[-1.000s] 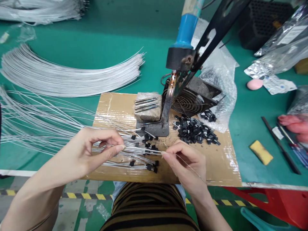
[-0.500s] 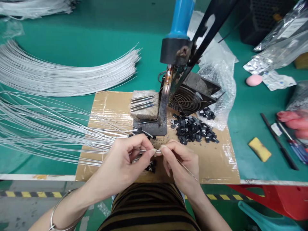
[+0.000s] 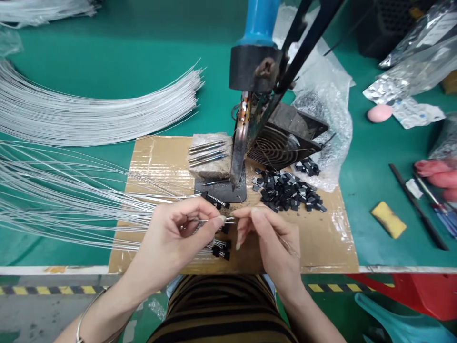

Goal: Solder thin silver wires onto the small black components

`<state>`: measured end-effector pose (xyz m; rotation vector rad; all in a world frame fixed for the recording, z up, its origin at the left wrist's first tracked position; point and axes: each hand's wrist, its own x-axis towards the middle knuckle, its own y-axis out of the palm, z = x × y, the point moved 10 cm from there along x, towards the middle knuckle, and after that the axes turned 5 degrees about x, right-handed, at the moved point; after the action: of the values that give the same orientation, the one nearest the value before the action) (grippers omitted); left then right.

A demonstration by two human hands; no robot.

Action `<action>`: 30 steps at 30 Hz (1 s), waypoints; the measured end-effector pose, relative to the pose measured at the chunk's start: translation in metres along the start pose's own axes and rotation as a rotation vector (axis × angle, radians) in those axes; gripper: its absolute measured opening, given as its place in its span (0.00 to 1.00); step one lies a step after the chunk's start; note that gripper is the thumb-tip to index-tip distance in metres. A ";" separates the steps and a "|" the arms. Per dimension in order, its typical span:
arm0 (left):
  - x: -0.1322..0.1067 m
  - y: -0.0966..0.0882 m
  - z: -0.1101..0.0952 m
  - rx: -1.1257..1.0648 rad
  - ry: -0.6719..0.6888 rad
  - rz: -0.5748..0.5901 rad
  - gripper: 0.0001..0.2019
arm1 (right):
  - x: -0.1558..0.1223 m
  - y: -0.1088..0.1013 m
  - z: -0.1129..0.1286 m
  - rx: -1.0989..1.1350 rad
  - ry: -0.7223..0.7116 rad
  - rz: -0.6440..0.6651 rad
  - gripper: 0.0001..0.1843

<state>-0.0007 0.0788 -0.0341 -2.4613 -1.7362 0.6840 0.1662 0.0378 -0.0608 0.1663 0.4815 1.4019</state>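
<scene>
My left hand (image 3: 183, 238) pinches a white wire (image 3: 230, 220) between thumb and forefinger, its bare ends sticking out to the right. Just right of these ends is my right hand (image 3: 273, 238), fingers bent, with a thin metallic strand (image 3: 285, 244) running back across its palm. Behind both hands a soldering iron (image 3: 240, 143) with a blue handle hangs tip down in a stand. Wires with black connectors (image 3: 221, 250) on their ends lie under and beside my left hand. A heap of loose black connectors (image 3: 289, 190) is beyond my right hand.
Cardboard (image 3: 324, 243) covers the work spot. A block with several metal tips (image 3: 209, 155) and a small fan (image 3: 276, 147) stand behind. A thick bundle of white wires (image 3: 107, 119) lies at left. A yellow sponge (image 3: 388, 219) and a black stick (image 3: 417, 205) lie at right.
My right fingers have drawn slightly away from the wire ends and opened up a little. My left hand keeps its pinch. The whole view has shifted slightly.
</scene>
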 end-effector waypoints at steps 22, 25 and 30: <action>-0.005 -0.002 0.000 0.010 -0.028 -0.117 0.06 | 0.000 -0.012 0.014 -0.109 -0.086 -0.103 0.06; -0.004 -0.001 0.000 -0.001 -0.020 -0.113 0.06 | 0.001 -0.013 0.006 0.005 -0.042 -0.092 0.07; -0.003 0.001 -0.004 -0.013 0.015 -0.084 0.07 | 0.000 0.001 -0.011 0.107 0.064 -0.006 0.08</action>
<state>0.0007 0.0765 -0.0296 -2.3794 -1.8325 0.6462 0.1612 0.0362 -0.0705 0.2065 0.6104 1.3791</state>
